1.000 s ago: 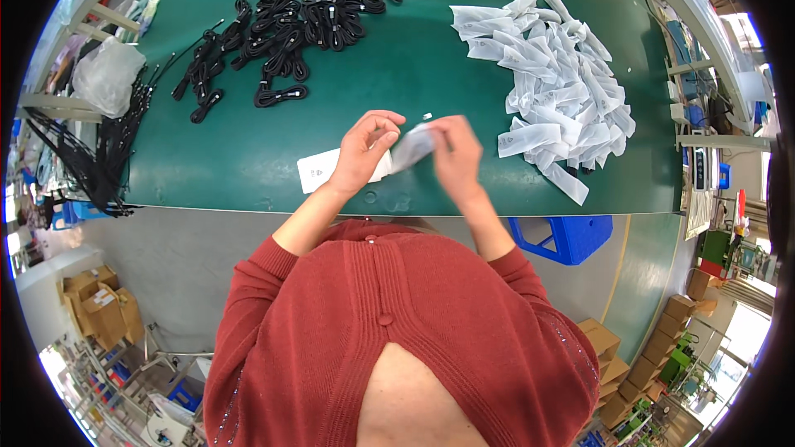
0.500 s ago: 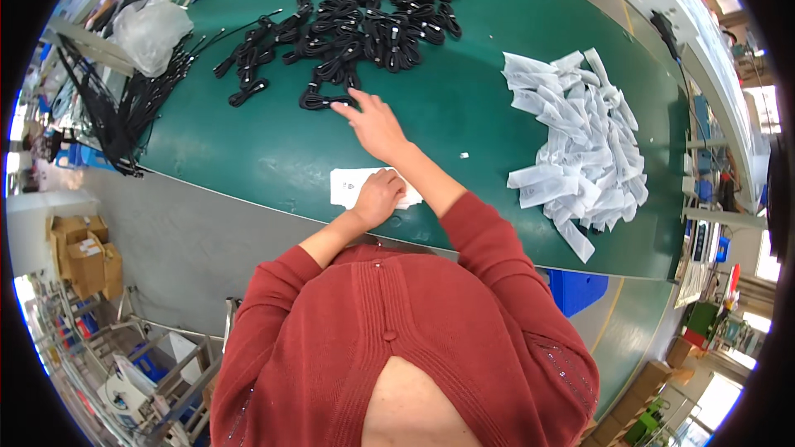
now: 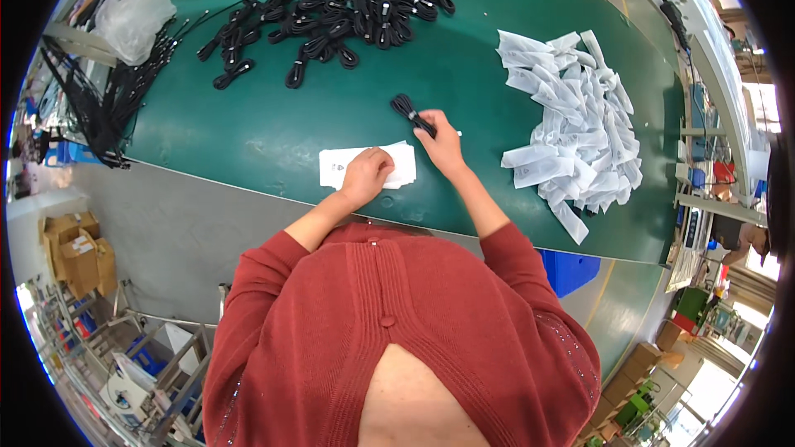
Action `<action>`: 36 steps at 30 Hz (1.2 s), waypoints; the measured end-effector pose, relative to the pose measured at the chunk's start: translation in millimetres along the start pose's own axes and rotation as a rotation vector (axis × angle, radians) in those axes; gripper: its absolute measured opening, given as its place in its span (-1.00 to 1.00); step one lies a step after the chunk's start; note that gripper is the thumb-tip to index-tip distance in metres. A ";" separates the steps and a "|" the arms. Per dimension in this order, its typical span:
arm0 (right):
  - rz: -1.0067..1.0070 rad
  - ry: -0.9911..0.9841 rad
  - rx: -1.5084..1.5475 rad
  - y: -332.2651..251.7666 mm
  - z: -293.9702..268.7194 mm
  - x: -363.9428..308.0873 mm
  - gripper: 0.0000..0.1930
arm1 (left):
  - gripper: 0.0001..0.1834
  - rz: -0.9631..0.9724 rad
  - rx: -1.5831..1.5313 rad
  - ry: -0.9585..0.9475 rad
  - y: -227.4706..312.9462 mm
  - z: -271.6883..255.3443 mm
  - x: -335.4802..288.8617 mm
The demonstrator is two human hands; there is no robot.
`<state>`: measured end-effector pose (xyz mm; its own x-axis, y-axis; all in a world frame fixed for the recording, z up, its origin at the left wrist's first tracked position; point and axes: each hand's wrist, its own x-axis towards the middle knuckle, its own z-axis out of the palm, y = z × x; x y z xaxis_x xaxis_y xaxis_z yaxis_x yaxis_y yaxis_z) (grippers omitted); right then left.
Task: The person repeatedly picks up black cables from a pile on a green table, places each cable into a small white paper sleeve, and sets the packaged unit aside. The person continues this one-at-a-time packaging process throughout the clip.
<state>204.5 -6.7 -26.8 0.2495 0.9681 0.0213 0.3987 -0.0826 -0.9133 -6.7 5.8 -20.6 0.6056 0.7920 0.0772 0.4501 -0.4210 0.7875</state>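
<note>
My right hand (image 3: 441, 146) grips one end of a coiled black cable (image 3: 411, 113), whose bundle points away to the upper left, held over the table. My left hand (image 3: 367, 175) rests on a flat stack of white bags (image 3: 335, 167) by the table's near edge. Its fingers are curled together and seem to pinch the top bag; the fingertips are partly hidden. Beyond my hands lies a pile of similar coiled black cables (image 3: 385, 16), each bundled with a tie. To the right spreads a heap of white translucent bags (image 3: 571, 128), which look filled.
The green table (image 3: 248, 132) curves around me. At its left end, loose black cables (image 3: 124, 99) hang over the edge beside a clear plastic bag (image 3: 137, 21). A blue bin (image 3: 570, 271) stands below the near right edge. Cardboard boxes (image 3: 79, 257) sit on the floor at left.
My right hand has taken a coiled black cable from the near side of the pile and drawn it right and closer. My left hand has stayed on the white bags.
</note>
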 end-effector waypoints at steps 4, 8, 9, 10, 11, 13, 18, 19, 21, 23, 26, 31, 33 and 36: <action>0.109 -0.003 0.045 -22.4 -34.7 -67.7 -0.68 | -0.90 -0.062 -0.043 -0.007 -1.1 -1.5 -0.6; 0.161 -0.080 -0.056 -47.8 -46.5 -100.4 -0.70 | -0.91 -0.115 -0.103 -0.021 -2.0 -1.9 0.4; 0.087 -0.070 -0.066 -46.0 -44.5 -104.1 -0.70 | -0.91 -0.131 -0.118 -0.027 0.6 -3.6 1.5; 0.072 -0.089 -0.101 -45.3 -43.5 -106.4 -0.70 | -0.91 -0.147 -0.133 -0.032 2.2 -4.6 2.0; 0.057 -0.109 -0.136 -45.7 -42.6 -108.0 -0.71 | -0.91 -0.135 -0.151 -0.021 1.8 -4.2 1.8; 0.022 -0.145 -0.164 -45.3 -42.8 -108.2 -0.70 | -0.91 -0.111 -0.186 0.007 0.8 -4.0 2.3; 0.158 -0.286 0.058 -30.5 -40.4 -103.2 -0.69 | -0.89 0.072 -0.121 -0.034 7.9 -9.5 0.1; 0.254 -0.331 0.158 -26.8 -39.8 -101.8 -0.69 | -0.89 0.158 -0.075 -0.040 11.1 -11.6 -0.1; 0.507 -0.371 0.371 -27.3 -40.4 -98.6 -0.66 | -0.87 0.213 -0.050 -0.063 21.7 -15.6 -0.1; 0.519 -0.354 0.432 -26.5 -35.5 -99.3 -0.63 | -0.85 0.244 -0.037 -0.061 30.9 -17.7 1.3; 0.203 -0.231 0.368 -23.2 -22.1 -103.1 -0.57 | -0.84 0.238 -0.047 -0.022 39.9 -19.8 4.5; -0.017 0.015 0.414 -54.7 -23.3 -87.6 -0.50 | -0.91 0.137 -0.190 0.062 52.6 -23.4 16.0; -0.059 0.030 0.324 -65.1 -26.4 -79.0 -0.47 | -0.94 0.118 -0.294 0.017 63.5 -27.0 26.9; -0.176 0.076 0.184 -74.3 -30.4 -66.5 -0.42 | -0.94 0.054 -0.528 -0.029 75.8 -22.5 38.4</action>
<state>185.1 -72.1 52.1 0.2588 0.9428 0.2101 0.2761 0.1363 -0.9514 36.0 14.2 55.9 0.6400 0.7597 0.1151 0.0307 -0.1750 0.9841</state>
